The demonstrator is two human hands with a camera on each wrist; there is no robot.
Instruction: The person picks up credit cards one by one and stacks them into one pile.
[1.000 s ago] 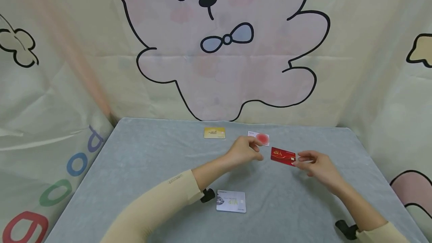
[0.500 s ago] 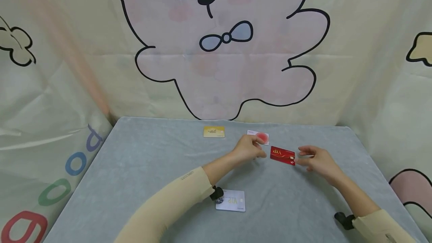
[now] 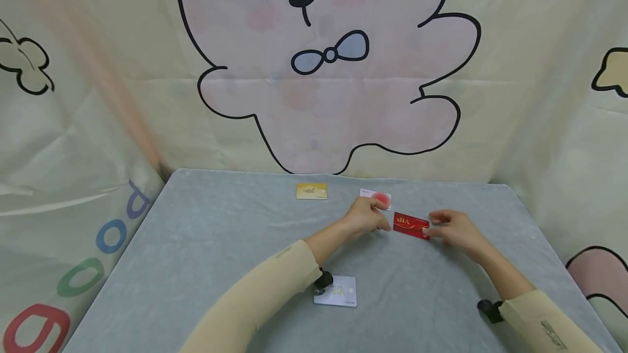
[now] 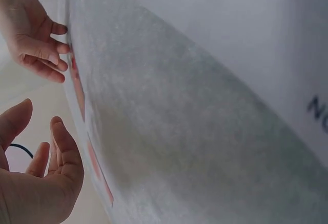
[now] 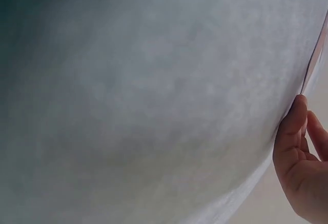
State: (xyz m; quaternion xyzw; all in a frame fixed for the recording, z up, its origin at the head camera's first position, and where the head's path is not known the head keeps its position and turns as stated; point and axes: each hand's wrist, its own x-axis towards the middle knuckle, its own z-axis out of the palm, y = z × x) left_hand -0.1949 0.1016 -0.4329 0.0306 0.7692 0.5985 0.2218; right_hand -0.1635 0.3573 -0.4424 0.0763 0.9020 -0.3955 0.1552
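Observation:
A red VIP card lies slightly tilted on the blue-grey cloth. My right hand touches its right edge with the thumb, the other fingers loosely bent above. In the right wrist view a fingertip meets the card's edge. My left hand hovers just left of the red card, fingers loosely bent with nothing between them. It partly covers a white card with a red circle behind. From the left wrist, both the left hand and the right hand are visible.
A yellow card lies near the table's back edge. Closer to me is a white VIP card or stack, partly covered by the left wrist's black camera. A printed curtain hangs behind the table.
My left hand has moved slightly right, towards the red card. The right hand shifted a little left and up, its thumb staying by the card's right edge. The red card has hardly moved.

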